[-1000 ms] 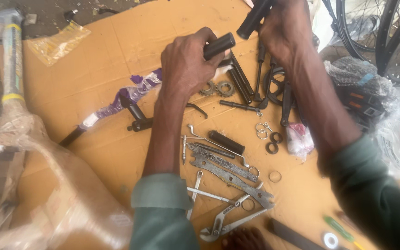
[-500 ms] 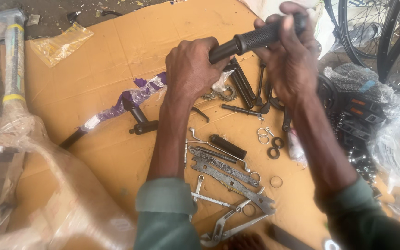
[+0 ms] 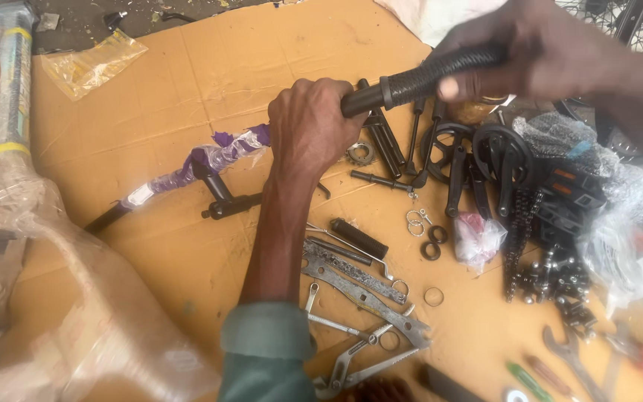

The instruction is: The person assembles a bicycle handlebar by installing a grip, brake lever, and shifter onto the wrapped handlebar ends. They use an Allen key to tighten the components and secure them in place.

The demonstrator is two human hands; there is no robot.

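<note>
a black handlebar, its middle wrapped in purple and clear plastic, lies slanted across the cardboard, one end raised. on that raised end sits a black ribbed rubber grip, tilted up to the right.

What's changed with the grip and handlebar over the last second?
The right hand swung the black rubber grip from upright to nearly level, in line with the handlebar end held by the left hand. Both hands kept their hold; the tools on the cardboard stayed put.
</note>
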